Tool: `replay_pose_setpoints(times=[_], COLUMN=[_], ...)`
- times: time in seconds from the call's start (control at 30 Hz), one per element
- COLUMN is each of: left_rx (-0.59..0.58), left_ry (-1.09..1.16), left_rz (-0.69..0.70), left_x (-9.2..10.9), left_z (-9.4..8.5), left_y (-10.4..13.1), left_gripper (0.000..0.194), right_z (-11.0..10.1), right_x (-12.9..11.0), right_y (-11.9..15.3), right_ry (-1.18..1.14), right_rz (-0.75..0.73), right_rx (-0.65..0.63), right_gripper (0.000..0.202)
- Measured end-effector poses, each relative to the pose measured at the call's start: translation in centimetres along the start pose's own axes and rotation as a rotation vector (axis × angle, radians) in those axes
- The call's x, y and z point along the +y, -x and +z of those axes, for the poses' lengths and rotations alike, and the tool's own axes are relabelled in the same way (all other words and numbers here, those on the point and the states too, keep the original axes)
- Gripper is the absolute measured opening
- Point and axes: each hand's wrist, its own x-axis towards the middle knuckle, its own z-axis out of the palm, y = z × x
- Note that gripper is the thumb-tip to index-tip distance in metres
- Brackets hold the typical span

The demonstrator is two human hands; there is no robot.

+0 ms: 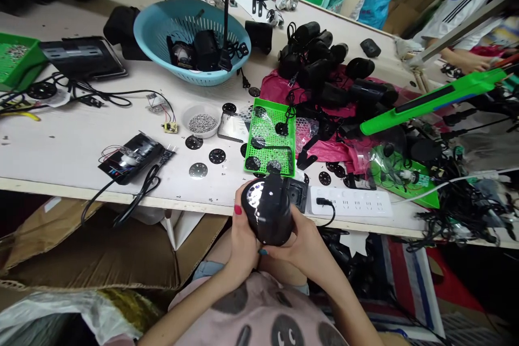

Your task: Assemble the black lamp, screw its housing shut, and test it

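Note:
Between my two hands, at the table's front edge, is a glossy black rounded device housing [268,216] with light round spots on its upper left side. My left hand [242,230] wraps its left side, the thumb lying along it. From the right, my right hand [299,238] grips the lower side, with fingertips under the bottom. Just beyond the housing lies a green perforated tray [248,159] holding round black discs and a bent black bracket. A square black part [299,194] rests beside the housing on the right.
A white power strip [351,201] with a black plug runs along the front edge. Further back are a blue colander [152,46], a bowl of screws [201,120] and black housings [320,57]. A green lamp arm [430,102] reaches in from the right. A co-worker's arm [462,59] shows far right.

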Motion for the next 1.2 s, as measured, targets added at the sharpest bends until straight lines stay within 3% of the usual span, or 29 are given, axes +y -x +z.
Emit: replay_pose_setpoints(times=[0.1, 0.37, 0.57, 0.7, 0.9, 1.2], left_rx=[-0.086, -0.106, -0.231, -0.319, -0.321, -0.384], left_ry=[-0.053, -0.032, 0.046, -0.057, -0.067, -0.099], left_rz=[0.132, 0.107, 0.161, 0.13, 0.101, 0.159], left_x=[-0.3, -0.5, -1.0, 0.1, 0.8, 1.0], left_z=[-0.4, -0.4, -0.3, -0.3, -0.4, -0.6], left_y=[0.2, -0.4, -0.6, -0.5, -0.3, -0.2], left_gripper=[0.07, 0.066, 0.053, 0.046, 0.043, 0.05], right_z=[0.2, 0.8, 0.9, 0.5, 0.6, 0.5], right_x=[0.6, 1.7, 2.2, 2.2, 3.1, 3.6], right_y=[-0.1, -0.4, -1.1, -1.5, -1.4, -1.1], right_ry=[-0.07, -0.143, -0.244, -0.226, -0.253, -0.28], right_rz=[-0.029, -0.037, -0.013, -0.042, -0.054, -0.077], right_rx=[0.017, 0.068, 0.106, 0.102, 0.208, 0.147], right_gripper=[0.075, 0.082, 0.062, 0.075, 0.096, 0.087])
